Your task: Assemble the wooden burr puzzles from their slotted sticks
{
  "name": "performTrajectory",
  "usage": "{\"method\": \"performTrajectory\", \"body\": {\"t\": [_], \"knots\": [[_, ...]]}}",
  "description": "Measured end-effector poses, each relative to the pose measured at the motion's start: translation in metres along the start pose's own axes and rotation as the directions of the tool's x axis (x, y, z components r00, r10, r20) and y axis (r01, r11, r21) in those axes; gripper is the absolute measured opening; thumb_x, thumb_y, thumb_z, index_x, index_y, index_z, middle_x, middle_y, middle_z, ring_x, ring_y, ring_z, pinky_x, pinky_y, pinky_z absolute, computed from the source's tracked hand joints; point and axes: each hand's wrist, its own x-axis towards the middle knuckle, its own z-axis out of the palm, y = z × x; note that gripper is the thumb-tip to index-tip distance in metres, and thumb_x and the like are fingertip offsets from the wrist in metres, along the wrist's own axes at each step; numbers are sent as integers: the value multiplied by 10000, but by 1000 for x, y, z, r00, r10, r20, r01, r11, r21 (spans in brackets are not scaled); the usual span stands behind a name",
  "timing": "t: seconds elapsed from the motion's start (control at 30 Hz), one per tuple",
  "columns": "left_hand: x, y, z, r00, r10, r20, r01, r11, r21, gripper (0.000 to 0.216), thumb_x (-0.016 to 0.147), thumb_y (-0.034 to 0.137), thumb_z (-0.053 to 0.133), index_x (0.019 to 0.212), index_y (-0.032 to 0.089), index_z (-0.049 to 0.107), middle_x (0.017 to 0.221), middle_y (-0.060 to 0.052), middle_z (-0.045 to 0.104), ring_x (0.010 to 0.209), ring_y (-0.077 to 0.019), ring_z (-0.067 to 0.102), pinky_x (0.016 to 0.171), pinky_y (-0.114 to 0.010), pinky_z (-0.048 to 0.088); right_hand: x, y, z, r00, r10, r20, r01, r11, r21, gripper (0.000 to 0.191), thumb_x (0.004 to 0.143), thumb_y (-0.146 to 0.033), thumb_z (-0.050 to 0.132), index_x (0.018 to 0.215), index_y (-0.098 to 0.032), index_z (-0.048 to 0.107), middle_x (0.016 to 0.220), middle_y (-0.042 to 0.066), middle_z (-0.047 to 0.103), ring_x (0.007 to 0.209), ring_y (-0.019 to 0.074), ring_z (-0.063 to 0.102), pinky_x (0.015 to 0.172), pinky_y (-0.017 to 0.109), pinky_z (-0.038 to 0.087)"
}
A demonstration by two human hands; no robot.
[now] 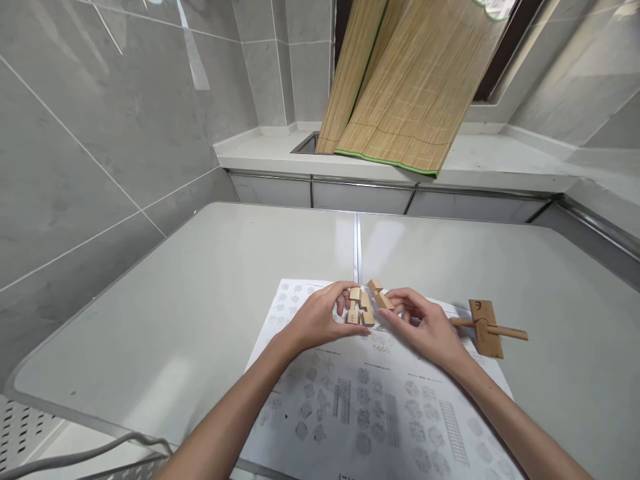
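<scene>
My left hand grips a small group of notched wooden puzzle pieces that are fitted together, with thumb below and fingers above. Just to the right, my right hand pinches one loose notched wooden puzzle piece, held tilted and apart from the group. Both hands are above a printed instruction sheet covered with small puzzle diagrams. Right of my right hand lies a wooden cross-shaped piece, made of a flat marked board and a stick through it.
A white folding table with a central seam bears the sheet. Behind it runs a white ledge where a bamboo mat hangs. Grey tiled walls stand left and right. A cable passes at the lower left.
</scene>
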Motion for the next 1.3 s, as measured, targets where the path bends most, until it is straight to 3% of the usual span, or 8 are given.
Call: {"method": "performTrajectory", "body": {"t": [0.2,0.4,0.53,0.63,0.8,0.93,1.13,1.3], "knots": [[-1,-4,4,980,175,-100,-134,936,325,644,712,646,867,1126,209,638,1223,-137,581,1113,-331,568,908,-441,504,1,1,2,999,34,-18,-32,996,82,389,991,-550,607,1229,-257,704,852,29,715,781,215,658,677,319,509],[-3,1,4,978,159,-136,-121,960,253,746,661,716,866,1173,222,644,1290,-146,570,1228,-359,512,996,-476,485,0,-2,7,997,-70,-39,72,997,34,331,996,-483,624,1218,-261,729,998,68,763,833,231,684,703,341,544],[-2,8,6,975,90,-204,-67,991,117,448,1024,615,474,1118,208,635,1104,-104,641,1029,-274,594,934,-428,479,0,-5,9,977,-197,-80,199,980,19,243,1012,-420,618,1163,-276,743,1158,79,757,944,243,705,775,363,571],[-1,10,9,980,29,-196,-26,999,18,506,1119,444,201,1011,209,636,959,-64,670,894,-226,608,863,-383,463,-1,-7,10,964,-242,-114,247,969,30,192,1004,-383,647,1122,-289,765,1205,73,762,1064,268,714,804,375,587],[0,14,12,990,-109,-88,88,973,-215,456,1086,539,379,940,217,666,750,4,627,693,-174,555,656,-293,415,-3,-10,11,961,-270,-53,272,962,29,210,1020,-380,626,1175,-296,741,1188,80,755,1041,270,709,782,381,584],[4,12,12,974,-184,-133,118,910,-397,429,1062,568,440,1101,212,676,832,-8,634,783,-181,588,730,-281,465,-2,-7,14,981,-181,-63,177,982,-67,402,984,-464,667,1343,-290,618,1157,87,712,854,238,664,750,391,575],[9,0,12,968,-195,-158,77,832,-550,472,1042,568,481,1229,193,698,781,-7,599,751,-179,557,771,-301,488,-6,-5,17,956,-285,71,293,939,-178,400,990,-437,664,1365,-322,586,1397,112,571,1266,313,577,1009,469,538],[10,-3,8,964,-209,-161,70,791,-608,493,1005,572,557,1251,176,716,867,-34,685,745,-163,563,800,-306,496,-10,-11,20,920,-343,189,385,883,-270,423,956,-416,722,1357,-351,603,1497,125,465,1339,346,510,997,506,552]]}}
